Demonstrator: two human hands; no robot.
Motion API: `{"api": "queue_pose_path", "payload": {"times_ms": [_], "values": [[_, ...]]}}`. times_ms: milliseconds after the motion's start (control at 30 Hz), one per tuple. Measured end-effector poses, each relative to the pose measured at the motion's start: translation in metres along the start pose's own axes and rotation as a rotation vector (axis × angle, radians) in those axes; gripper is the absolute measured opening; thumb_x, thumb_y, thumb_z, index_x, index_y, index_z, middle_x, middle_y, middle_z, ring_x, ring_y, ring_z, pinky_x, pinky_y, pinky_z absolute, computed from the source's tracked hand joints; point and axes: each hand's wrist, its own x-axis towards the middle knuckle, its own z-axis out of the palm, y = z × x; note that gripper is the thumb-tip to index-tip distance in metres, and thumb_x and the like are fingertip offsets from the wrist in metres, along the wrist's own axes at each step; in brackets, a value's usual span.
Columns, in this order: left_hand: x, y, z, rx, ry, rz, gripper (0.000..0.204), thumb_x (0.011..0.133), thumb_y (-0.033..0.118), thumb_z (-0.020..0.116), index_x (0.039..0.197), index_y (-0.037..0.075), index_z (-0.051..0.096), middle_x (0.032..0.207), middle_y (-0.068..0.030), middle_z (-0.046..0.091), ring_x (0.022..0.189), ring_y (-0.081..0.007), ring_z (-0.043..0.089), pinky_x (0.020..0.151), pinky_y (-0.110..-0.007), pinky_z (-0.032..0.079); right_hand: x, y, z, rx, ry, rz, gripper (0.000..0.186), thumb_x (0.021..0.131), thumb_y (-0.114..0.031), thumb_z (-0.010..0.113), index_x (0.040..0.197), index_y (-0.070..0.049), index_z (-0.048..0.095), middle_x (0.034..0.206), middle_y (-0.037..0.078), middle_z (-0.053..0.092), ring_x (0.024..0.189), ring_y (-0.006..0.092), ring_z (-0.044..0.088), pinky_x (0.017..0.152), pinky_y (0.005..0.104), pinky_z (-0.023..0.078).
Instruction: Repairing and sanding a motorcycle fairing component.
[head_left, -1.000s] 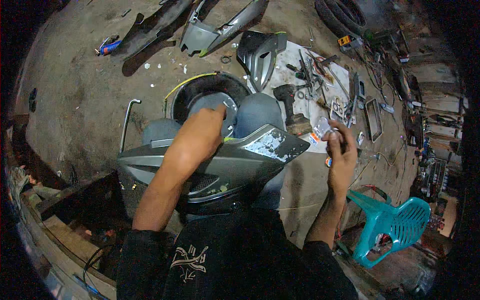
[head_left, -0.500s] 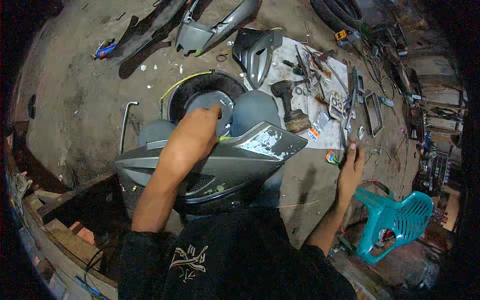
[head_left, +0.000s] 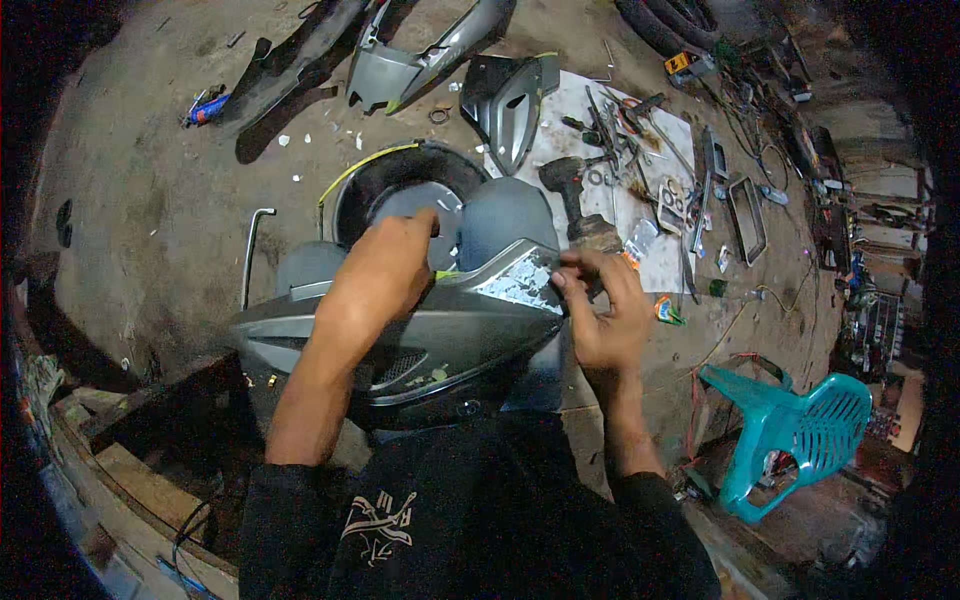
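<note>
A dark grey motorcycle fairing panel (head_left: 460, 335) lies across my lap, a patch of flaking white film (head_left: 525, 281) on its right end. My left hand (head_left: 380, 270) is closed over the panel's upper edge, its fingertips hidden behind. At the panel's right tip, my right hand (head_left: 608, 305) has thumb and forefinger bent together on the edge of the flaking patch; whether a scrap of film is between them is too small to tell. Just beyond my knees stands a black round tub (head_left: 345, 215) with a yellow strip along its rim.
A cordless drill (head_left: 575, 200) and several hand tools rest on a white sheet (head_left: 555, 125) at the right. Other fairing panels (head_left: 505, 110) lie farther off. A metal bar with a bent end (head_left: 250, 255) is at left, a teal plastic chair (head_left: 800, 430) at lower right.
My right hand has swung left from open air beside the panel to its right tip, and its fingers have closed there. The left hand keeps its hold on the upper edge.
</note>
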Motion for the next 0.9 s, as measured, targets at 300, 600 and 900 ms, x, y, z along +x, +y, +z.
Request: {"api": "queue_pose_path", "payload": {"times_ms": [300, 600, 900], "values": [[0.001, -0.005, 0.002, -0.009, 0.018, 0.055, 0.038, 0.085, -0.007, 0.060, 0.124, -0.004, 0.063, 0.099, -0.0315, 0.073, 0.100, -0.0505, 0.071, 0.088, -0.059, 0.057, 0.003, 0.010, 0.013, -0.051, 0.084, -0.186, 0.015, 0.085, -0.005, 0.080, 0.100, -0.008, 0.082, 0.096, 0.007, 0.072, 0.090, 0.0258, 0.067, 0.083, 0.0369, 0.052], [-0.001, -0.008, 0.000, -0.020, -0.003, 0.022, 0.047, 0.079, -0.008, 0.066, 0.126, -0.003, 0.063, 0.098, -0.0318, 0.073, 0.100, -0.0501, 0.071, 0.090, -0.057, 0.056, -0.003, -0.007, 0.020, -0.033, -0.097, -0.272, 0.018, 0.084, -0.001, 0.079, 0.100, -0.006, 0.083, 0.094, 0.009, 0.073, 0.088, 0.0256, 0.069, 0.082, 0.0369, 0.053], [0.001, -0.004, -0.001, -0.003, -0.035, 0.033, 0.046, 0.081, -0.006, 0.071, 0.126, -0.001, 0.063, 0.100, -0.0315, 0.074, 0.101, -0.0500, 0.072, 0.088, -0.058, 0.058, -0.006, -0.006, 0.015, -0.047, -0.181, -0.241, 0.026, 0.082, -0.001, 0.077, 0.106, -0.011, 0.085, 0.095, 0.008, 0.073, 0.091, 0.0261, 0.070, 0.084, 0.0388, 0.055]]}}
